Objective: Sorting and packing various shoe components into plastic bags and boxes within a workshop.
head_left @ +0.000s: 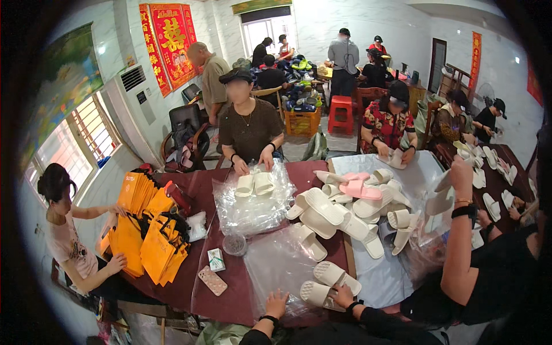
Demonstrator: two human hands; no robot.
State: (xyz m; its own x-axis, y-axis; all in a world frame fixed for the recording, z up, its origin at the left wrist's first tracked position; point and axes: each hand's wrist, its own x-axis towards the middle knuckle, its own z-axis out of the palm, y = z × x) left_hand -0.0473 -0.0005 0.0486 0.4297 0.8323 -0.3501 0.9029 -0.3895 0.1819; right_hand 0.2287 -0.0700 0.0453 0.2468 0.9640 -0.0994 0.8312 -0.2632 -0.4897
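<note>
Left hand (276, 305): 6 o'clock, fingers spread wide at near edge of clear plastic bag (273, 267).
Right hand (344, 296): 5 o'clock, fingers over cream slipper pair (315, 294); can't tell how tight.
Slipper pair spot: 5 o'clock on worktop (230, 307), side by side, just right of bag.
Slipper pile (316, 210): 4 o'clock, mostly cream, pink slipper (361, 190) on top.
Phone (212, 281): 7 o'clock, small box (216, 260) just beyond.
Orange bags (156, 247): 8 o'clock, heaped.
</note>
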